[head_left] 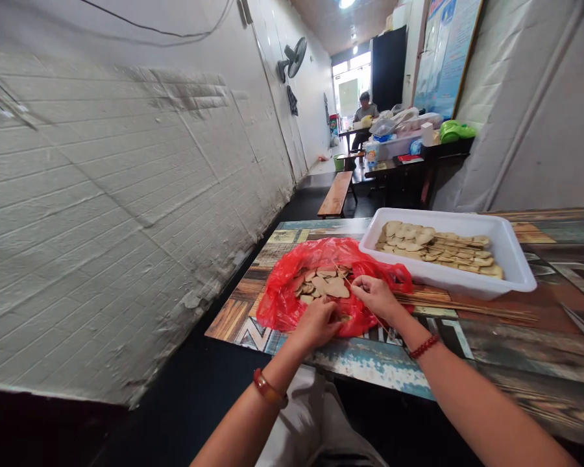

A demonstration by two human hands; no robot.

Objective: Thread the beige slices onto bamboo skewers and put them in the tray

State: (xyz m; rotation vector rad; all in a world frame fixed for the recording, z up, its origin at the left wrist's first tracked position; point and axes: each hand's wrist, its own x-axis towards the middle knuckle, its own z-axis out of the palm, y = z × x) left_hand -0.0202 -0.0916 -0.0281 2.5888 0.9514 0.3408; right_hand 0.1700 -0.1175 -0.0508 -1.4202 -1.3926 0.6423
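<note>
A crumpled red plastic bag (282, 295) lies open on the table, with flat, pale tan slices (333, 287) heaped inside. Over its near edge, my left hand (320, 322) has its fingers curled down beside the slices; what they hold, if anything, is hidden. My right hand (376, 297) pinches a thin wooden skewer (343, 272), which slants across the bag with its tip toward the far left. More bare skewers (472, 307) lie in a loose bundle to the right. Behind them, a white plastic tub (518, 259) holds rows of slices threaded on skewers (409, 237).
The wood-patterned table (394, 370) runs to the right. A white brick-patterned wall (102, 227) stands at the left. Beyond are a wooden bench (337, 194), a cluttered table (384, 168) with bags, a wall fan (294, 59) and a seated person (365, 111).
</note>
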